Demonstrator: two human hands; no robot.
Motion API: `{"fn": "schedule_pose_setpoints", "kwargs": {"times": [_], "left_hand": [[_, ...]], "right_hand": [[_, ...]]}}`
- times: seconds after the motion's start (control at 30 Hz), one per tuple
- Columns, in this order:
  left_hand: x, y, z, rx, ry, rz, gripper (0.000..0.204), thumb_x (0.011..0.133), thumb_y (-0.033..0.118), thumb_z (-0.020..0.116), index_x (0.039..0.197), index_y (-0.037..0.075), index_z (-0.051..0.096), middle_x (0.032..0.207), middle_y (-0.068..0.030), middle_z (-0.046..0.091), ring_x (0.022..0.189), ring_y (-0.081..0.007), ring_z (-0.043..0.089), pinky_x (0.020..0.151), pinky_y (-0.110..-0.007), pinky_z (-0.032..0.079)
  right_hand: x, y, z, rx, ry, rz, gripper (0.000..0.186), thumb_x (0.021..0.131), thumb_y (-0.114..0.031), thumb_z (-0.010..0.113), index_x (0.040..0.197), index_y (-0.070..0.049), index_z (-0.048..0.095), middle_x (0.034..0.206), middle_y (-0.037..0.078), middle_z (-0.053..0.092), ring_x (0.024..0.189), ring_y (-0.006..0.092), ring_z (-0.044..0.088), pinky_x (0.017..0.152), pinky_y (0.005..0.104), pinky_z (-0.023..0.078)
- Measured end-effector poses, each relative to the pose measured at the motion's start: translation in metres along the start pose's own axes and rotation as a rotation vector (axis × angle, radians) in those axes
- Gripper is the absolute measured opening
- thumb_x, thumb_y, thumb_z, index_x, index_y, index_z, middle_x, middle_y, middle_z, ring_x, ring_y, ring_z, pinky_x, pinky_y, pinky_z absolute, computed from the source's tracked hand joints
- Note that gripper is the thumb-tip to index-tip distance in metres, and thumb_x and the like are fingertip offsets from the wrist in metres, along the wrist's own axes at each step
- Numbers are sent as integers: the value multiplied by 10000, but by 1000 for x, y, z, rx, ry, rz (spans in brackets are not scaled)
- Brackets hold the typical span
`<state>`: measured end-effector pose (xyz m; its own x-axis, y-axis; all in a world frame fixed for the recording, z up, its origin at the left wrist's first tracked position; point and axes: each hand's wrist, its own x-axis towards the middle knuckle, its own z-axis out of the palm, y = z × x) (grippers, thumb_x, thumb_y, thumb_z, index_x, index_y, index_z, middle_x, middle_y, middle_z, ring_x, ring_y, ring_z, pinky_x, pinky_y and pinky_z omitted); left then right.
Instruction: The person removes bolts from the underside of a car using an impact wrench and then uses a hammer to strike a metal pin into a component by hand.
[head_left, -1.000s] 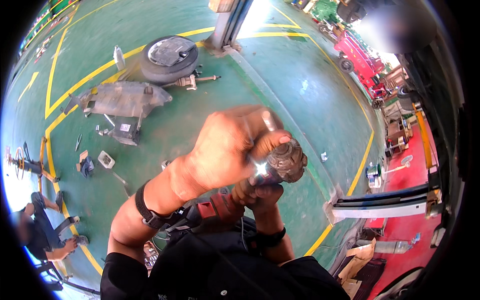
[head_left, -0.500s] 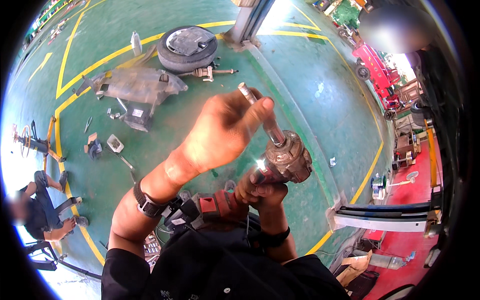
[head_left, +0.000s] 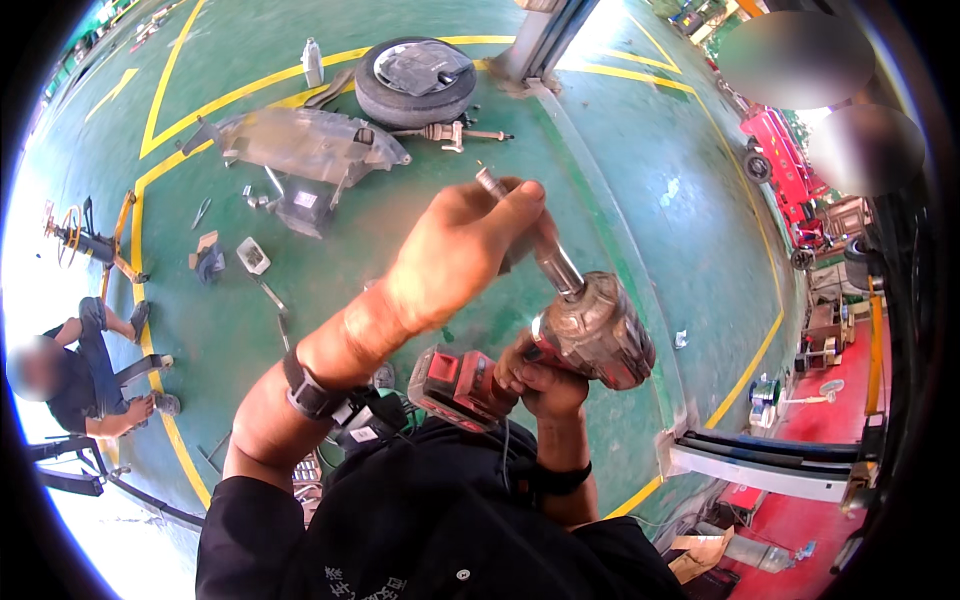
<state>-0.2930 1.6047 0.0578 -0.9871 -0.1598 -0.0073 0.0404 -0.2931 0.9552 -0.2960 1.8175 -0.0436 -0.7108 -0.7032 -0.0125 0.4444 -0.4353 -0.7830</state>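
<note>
The cordless impact wrench (head_left: 600,325), dark and worn at its head with a red battery base (head_left: 452,385), is held up before my chest. My right hand (head_left: 545,385) is closed around its handle. My left hand (head_left: 455,245) grips a shiny steel socket extension (head_left: 557,268) whose lower end sits at the wrench's nose. The extension's narrow tip pokes out above my left fingers, which hide its middle. It points up and to the left.
On the green floor lie a wheel (head_left: 415,95), a drive shaft (head_left: 450,133), a grey plastic panel (head_left: 310,145) and a black battery (head_left: 303,207). A person (head_left: 85,375) sits at left. A lift post (head_left: 545,45) stands ahead; a metal beam (head_left: 760,470) lies right.
The wrench has turned and its head has shifted right and slightly down; its battery base now shows more fully. My left hand still holds the extension. The whole view has swung a little left.
</note>
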Motion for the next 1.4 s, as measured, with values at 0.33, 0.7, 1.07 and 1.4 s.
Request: {"fn": "schedule_pose_setpoints", "kwargs": {"times": [0.33, 0.7, 1.07, 1.4], "left_hand": [[-30, -3, 5, -6, 83, 190, 353, 1046, 294, 499, 863, 30, 647, 688, 28, 557, 594, -28, 427, 536, -205, 321], [-56, -18, -34, -57, 227, 119, 254, 978, 274, 629, 1010, 23, 612, 768, 27, 544, 613, -28, 454, 499, -193, 338], [-78, -18, -66, 351, 167, 249, 298, 1014, 288, 571, 910, 11, 602, 688, 22, 485, 611, -61, 393, 557, -240, 353], [-116, -14, -87, 875, 72, 288, 213, 905, 207, 709, 900, 15, 617, 687, -78, 520, 590, -207, 504, 529, -331, 406]], "right_hand": [[1, 7, -1, -92, -34, -6, 295, 809, -47, 692, 1072, -4, 565, 716, 60, 539, 596, 170, 515, 594, 325, 437], [-21, 16, -42, -806, -42, -34, 273, 870, -74, 672, 1081, -49, 502, 883, 21, 537, 775, 111, 486, 702, 275, 414], [-16, 13, -51, -727, -70, 39, 375, 820, -137, 732, 1111, -23, 525, 800, 20, 528, 690, 119, 488, 604, 266, 383], [-19, 27, -82, -773, -124, 68, 358, 816, -125, 720, 1111, -10, 552, 824, 27, 552, 702, 129, 520, 625, 270, 411]]}}
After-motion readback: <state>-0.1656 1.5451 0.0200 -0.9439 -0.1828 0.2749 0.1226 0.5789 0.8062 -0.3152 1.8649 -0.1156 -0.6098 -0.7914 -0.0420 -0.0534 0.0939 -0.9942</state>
